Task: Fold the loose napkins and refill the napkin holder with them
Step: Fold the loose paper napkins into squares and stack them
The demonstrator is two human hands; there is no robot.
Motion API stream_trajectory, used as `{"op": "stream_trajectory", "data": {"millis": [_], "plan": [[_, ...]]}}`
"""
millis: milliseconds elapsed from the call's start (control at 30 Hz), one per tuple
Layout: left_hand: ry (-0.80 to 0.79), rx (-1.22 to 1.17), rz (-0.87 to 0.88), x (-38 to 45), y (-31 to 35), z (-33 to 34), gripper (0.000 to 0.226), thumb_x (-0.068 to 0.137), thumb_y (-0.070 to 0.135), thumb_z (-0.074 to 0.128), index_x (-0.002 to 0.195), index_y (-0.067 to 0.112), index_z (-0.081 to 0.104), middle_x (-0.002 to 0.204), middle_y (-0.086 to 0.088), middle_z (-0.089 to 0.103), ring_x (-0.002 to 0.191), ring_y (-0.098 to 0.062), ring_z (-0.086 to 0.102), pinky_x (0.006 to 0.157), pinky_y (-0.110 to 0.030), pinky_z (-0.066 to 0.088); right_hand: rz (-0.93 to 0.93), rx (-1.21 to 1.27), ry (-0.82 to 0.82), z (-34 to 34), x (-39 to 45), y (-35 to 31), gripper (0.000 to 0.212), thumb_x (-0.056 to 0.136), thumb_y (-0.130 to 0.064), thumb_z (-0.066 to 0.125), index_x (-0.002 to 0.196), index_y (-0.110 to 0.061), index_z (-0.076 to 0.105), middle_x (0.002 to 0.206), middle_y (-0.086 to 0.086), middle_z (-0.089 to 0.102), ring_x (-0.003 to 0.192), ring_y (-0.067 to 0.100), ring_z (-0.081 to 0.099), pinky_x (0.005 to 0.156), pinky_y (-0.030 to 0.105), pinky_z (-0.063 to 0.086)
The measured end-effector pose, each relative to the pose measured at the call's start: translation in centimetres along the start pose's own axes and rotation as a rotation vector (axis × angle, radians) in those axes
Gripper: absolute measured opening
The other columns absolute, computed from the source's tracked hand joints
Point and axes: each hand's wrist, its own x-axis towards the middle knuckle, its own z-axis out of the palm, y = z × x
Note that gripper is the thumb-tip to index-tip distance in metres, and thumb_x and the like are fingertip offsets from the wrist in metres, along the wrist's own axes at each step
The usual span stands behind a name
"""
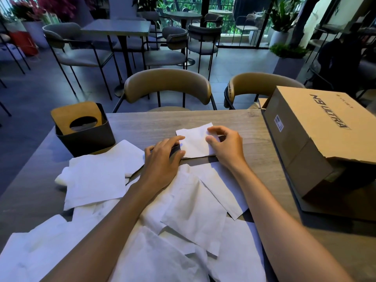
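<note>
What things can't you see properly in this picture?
- Inside the napkin holder: head view, its wooden lid covers it and the round hole is dark, so how full it is cannot be told.
- Dark flat thing under the folded napkin: napkin, left hand and right hand hide most of it.
- Cardboard box: right edge cuts it off; small label unreadable.
- Loose napkins: bottom edge and forearms hide some.
</note>
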Motion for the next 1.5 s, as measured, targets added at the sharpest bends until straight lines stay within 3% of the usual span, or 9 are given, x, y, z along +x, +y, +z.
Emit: {"op": "stream_trajectory", "data": {"millis": [167,400,533,700,900,1167,1333,1500], "plan": [[-0.027,0.140,0.068,-0.22,-0.52,0.23,0.027,0.102,0.038,0.049,0.124,0.037,0.063,0.126,0.016,0.056,0.116,-0.008,0.050,0.099,-0.029,0.023,-0.086,-0.256,-0.043,0.28,-0.37,0.08,0.022,0.087,-0.017,0.074,0.108,-0.013,0.073,0.113,0.003,0.069,0.107,0.018,0.060,0.081,0.012,0.030],[-0.056,0.291,0.081,-0.44,-0.16,0.28,0.040,0.104,0.046,0.035,0.137,0.035,0.054,0.131,0.012,0.050,0.117,-0.010,0.045,0.094,-0.024,0.016,-0.123,-0.600,-0.009,-0.16,-0.58,-0.10,0.036,0.091,-0.037,0.068,0.121,-0.017,0.067,0.125,0.005,0.056,0.122,0.025,0.044,0.096,0.033,0.032],[-0.091,0.289,0.072,-0.43,-0.15,0.22,0.042,0.104,0.046,0.034,0.142,0.036,0.048,0.136,0.009,0.046,0.123,-0.012,0.042,0.100,-0.030,0.019,-0.051,-0.483,-0.038,0.08,-0.60,-0.05,0.034,0.094,-0.030,0.067,0.121,-0.008,0.067,0.123,0.012,0.058,0.120,0.028,0.049,0.088,0.028,0.036],[-0.108,0.296,0.081,-0.37,-0.50,0.40,0.040,0.103,0.047,0.040,0.142,0.040,0.047,0.140,0.008,0.043,0.128,-0.013,0.039,0.101,-0.032,0.021,-0.055,-0.381,-0.012,0.37,-0.40,-0.23,0.031,0.094,-0.025,0.067,0.121,-0.010,0.068,0.120,0.013,0.061,0.111,0.027,0.059,0.082,0.025,0.037],[-0.116,0.289,0.093,-0.35,-0.53,0.44,0.038,0.103,0.045,0.041,0.140,0.041,0.049,0.143,0.010,0.043,0.129,-0.012,0.037,0.101,-0.033,0.020,-0.084,-0.327,0.003,0.13,-0.33,-0.16,0.026,0.092,-0.017,0.067,0.116,-0.011,0.071,0.116,0.009,0.064,0.102,0.022,0.062,0.082,0.022,0.038],[-0.125,0.277,0.076,-0.27,-0.52,0.39,0.040,0.102,0.048,0.041,0.141,0.041,0.048,0.146,0.009,0.040,0.131,-0.014,0.036,0.096,-0.028,0.015,-0.103,-0.356,-0.008,0.05,-0.52,-0.05,0.027,0.091,-0.012,0.069,0.118,-0.011,0.070,0.118,0.010,0.062,0.106,0.020,0.059,0.079,0.020,0.035],[-0.151,0.287,0.080,-0.31,-0.15,0.18,0.041,0.103,0.045,0.040,0.144,0.040,0.044,0.152,0.011,0.036,0.136,-0.011,0.031,0.100,-0.030,0.015,-0.019,-0.269,0.007,-0.36,-0.02,-0.18,0.034,0.082,-0.011,0.079,0.115,-0.014,0.072,0.117,0.006,0.060,0.093,0.012,0.059,0.081,0.018,0.043],[-0.148,0.296,0.079,-0.31,-0.32,0.27,0.040,0.103,0.046,0.040,0.143,0.040,0.046,0.151,0.010,0.038,0.135,-0.012,0.033,0.102,-0.031,0.016,-0.042,-0.337,-0.015,0.01,-0.10,0.29,0.031,0.086,-0.014,0.075,0.116,-0.011,0.072,0.117,0.008,0.060,0.105,0.020,0.061,0.085,0.026,0.048]]}}
